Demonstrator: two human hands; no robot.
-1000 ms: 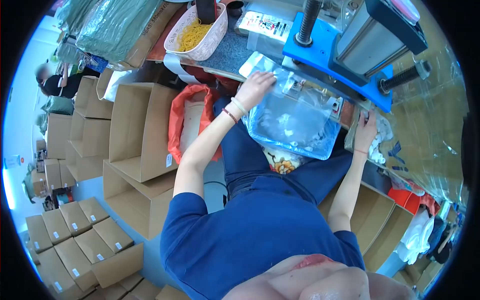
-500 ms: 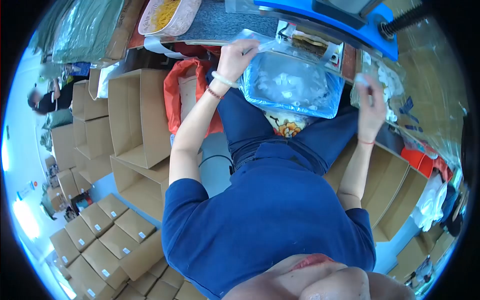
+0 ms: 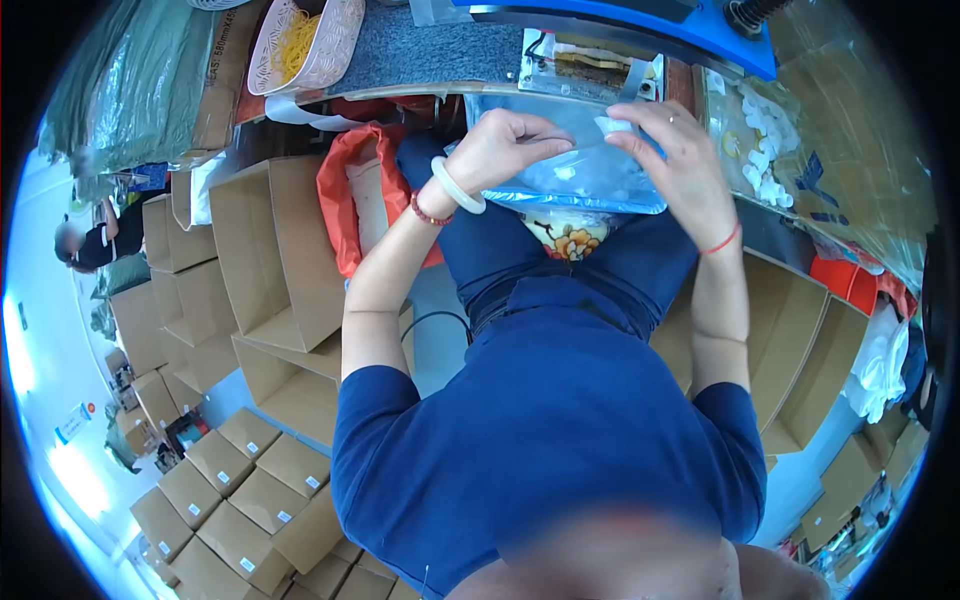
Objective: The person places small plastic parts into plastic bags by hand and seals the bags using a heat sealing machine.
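Observation:
My left hand [image 3: 503,150], with a pale bangle and a beaded bracelet at the wrist, is closed in a pinch on a clear plastic bag [image 3: 570,118]. The bag is hard to tell from the clear plastic behind it. Between the thumb and fingers of my right hand [image 3: 680,150] is a small white plastic piece [image 3: 612,125], close to the bag. Below both hands, a blue-lined tub [image 3: 600,204] rests at my lap with several small white pieces in it.
A blue metal press [image 3: 640,28] stands on the bench ahead. White pieces [image 3: 765,140] lie at the right. A white basket [image 3: 335,50] holds yellow bands. Open cartons [image 3: 245,250] and a red bag [image 3: 340,220] are at my left; a person [image 3: 95,240] is far left.
My right hand has come left from the pile of white pieces to the bag, carrying a white piece. My left hand has shifted slightly right and lower.

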